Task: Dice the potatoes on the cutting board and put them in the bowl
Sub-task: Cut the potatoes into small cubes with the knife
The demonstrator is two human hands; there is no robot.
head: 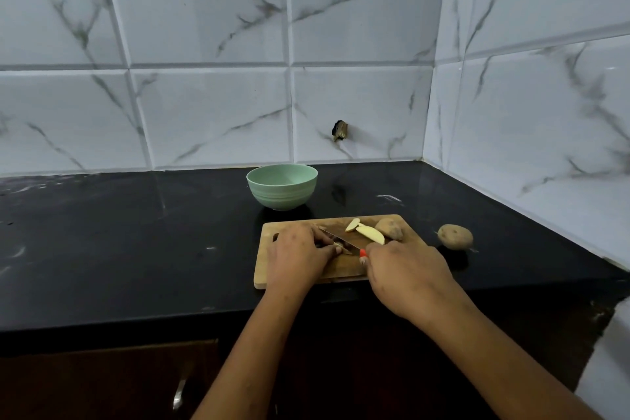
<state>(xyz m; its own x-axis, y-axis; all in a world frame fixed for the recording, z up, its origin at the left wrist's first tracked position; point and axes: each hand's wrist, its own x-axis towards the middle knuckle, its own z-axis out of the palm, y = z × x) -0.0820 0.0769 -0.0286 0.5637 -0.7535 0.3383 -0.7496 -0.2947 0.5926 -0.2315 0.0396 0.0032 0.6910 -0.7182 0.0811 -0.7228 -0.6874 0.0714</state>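
Head view: bowl looks empty. Left hand curls over piece, mostly hidden. Right hand grips knife. Few slices cut on board; whole potato waits.

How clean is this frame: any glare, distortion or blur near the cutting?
Head view: wide-angle lens bows the wall tiles; glare streaks the black countertop; cutting board, knife, left hand and right hand are fairly sharp; cabinet below is dim.

The right hand hides the handle of the knife except a red tip, and a near corner of the cutting board. The potato piece under the left hand barely shows. Both forearms run off the bottom edge.
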